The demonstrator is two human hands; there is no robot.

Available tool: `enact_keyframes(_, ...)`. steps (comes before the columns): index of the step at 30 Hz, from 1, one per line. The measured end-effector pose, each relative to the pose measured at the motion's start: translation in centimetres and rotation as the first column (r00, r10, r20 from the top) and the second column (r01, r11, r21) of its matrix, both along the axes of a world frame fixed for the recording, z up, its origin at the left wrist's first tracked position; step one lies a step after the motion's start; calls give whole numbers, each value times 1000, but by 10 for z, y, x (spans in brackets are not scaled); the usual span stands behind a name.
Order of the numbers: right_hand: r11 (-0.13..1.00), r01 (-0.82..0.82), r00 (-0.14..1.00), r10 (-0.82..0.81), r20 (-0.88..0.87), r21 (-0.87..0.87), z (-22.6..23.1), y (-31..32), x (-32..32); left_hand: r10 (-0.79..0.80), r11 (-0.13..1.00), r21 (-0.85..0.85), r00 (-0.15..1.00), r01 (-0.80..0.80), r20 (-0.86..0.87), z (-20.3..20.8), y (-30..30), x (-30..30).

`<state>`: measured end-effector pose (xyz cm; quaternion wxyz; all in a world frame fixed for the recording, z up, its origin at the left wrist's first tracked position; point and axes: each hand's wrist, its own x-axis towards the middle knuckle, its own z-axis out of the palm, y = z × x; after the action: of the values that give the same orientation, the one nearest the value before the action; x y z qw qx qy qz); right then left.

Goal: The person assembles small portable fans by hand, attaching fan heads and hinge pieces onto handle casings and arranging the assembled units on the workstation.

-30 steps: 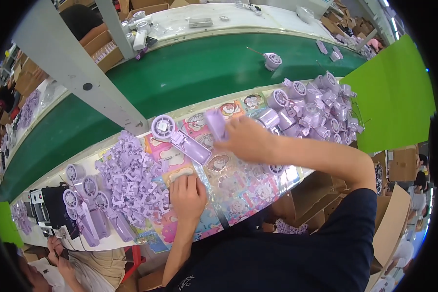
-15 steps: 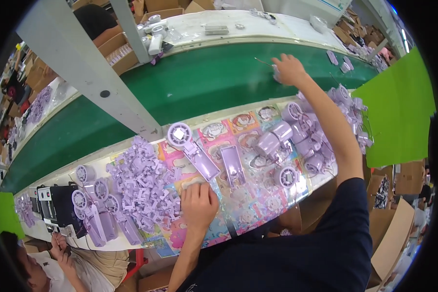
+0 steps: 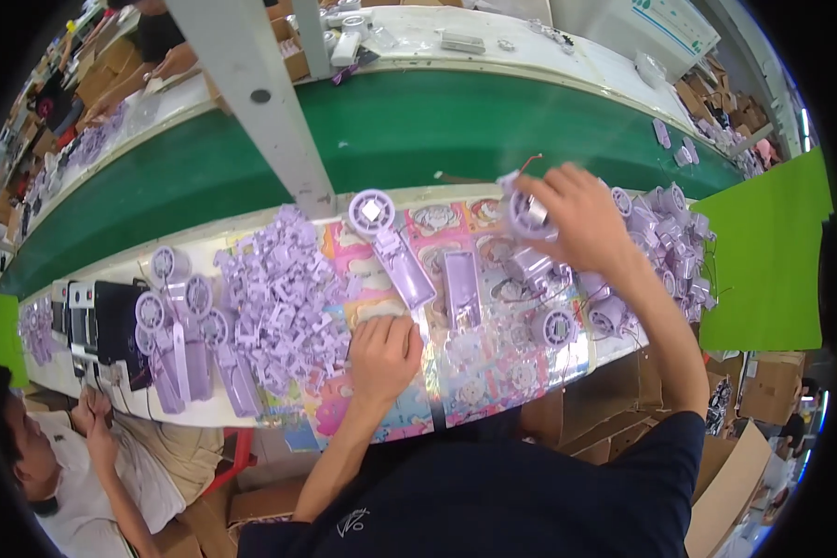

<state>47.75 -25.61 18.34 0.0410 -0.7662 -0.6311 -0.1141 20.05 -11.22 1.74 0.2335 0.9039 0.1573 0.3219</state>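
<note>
My right hand [image 3: 581,219] is closed around a lilac round fan head [image 3: 530,214] with a pale square at its hub, held above the far edge of the bench; a red-tipped wire sticks up from it. My left hand [image 3: 384,358] rests on the colourful printed mat [image 3: 474,395]. Its fingers are together and bent down, with the tips hidden. Just beyond it lies a lilac fan [image 3: 372,212] joined to an open handle shell [image 3: 406,272]. To the right of that is a separate lilac handle shell [image 3: 460,288]. Another fan head [image 3: 555,327] lies near the front edge.
Small lilac parts [image 3: 284,298] are heaped left of my left hand, with fan assemblies [image 3: 191,363] beyond. Wired fan heads [image 3: 665,237] are piled at right. A green conveyor belt [image 3: 418,121] runs behind, beside a metal post [image 3: 260,102]. A co-worker [image 3: 93,465] sits at left.
My right hand has come back from over the green belt toward the bench, bringing the fan head with it. My left hand stays on the mat. The whole view has shifted slightly.
</note>
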Motion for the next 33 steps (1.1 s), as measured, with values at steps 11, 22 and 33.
enact_keyframes(11,994,-110,921,93,-379,-24,-90,-2,-185,381,523,-816,788,247,483,36,-21,-45)
enact_keyframes(22,978,-67,713,186,-676,199,-45,-11,-219,-1,264,-878,910,400,414,73,-11,-47)
enact_keyframes(33,823,486,428,67,-901,293,-80,-57,-183,-30,926,-370,993,70,113,46,-33,-48)
